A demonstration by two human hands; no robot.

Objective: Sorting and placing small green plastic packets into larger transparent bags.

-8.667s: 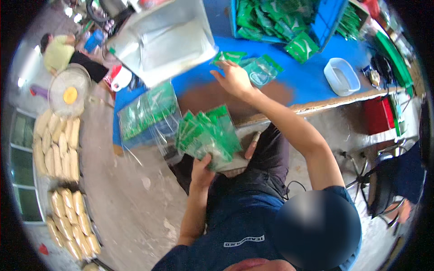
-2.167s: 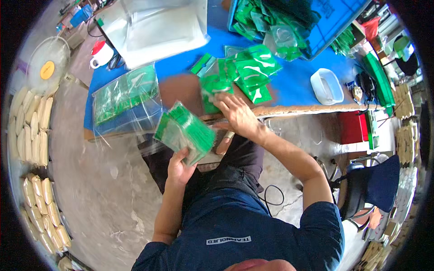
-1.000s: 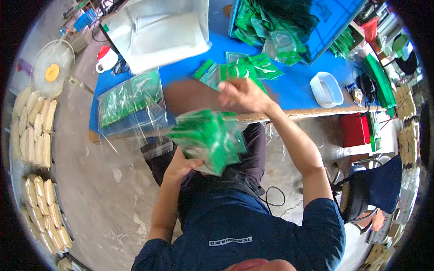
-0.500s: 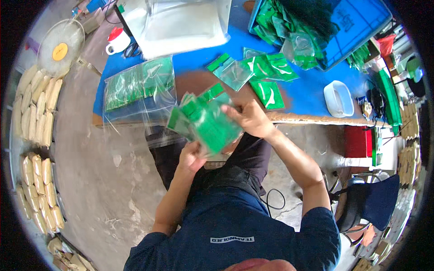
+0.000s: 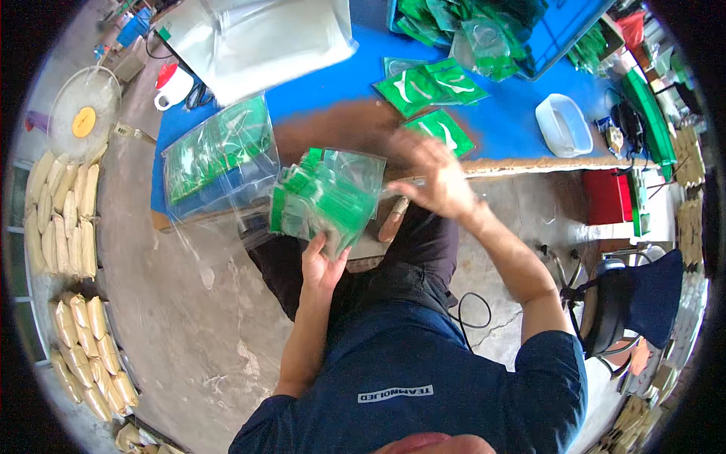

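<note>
A blue table (image 5: pixel 348 83) fills the upper middle of the frame, with a worn brown patch near its front edge; on it, at the upper left, lies a big clear plastic sheet (image 5: pixel 257 38); below that, at the left edge, a clear bag of green packets (image 5: pixel 219 151) hangs partly over the side; three flat green packets (image 5: pixel 431 83) lie in the upper middle; a white oval tub (image 5: pixel 563 125) stands at the right; a blue tray of green packets (image 5: pixel 491 26) sits at the top.
</note>
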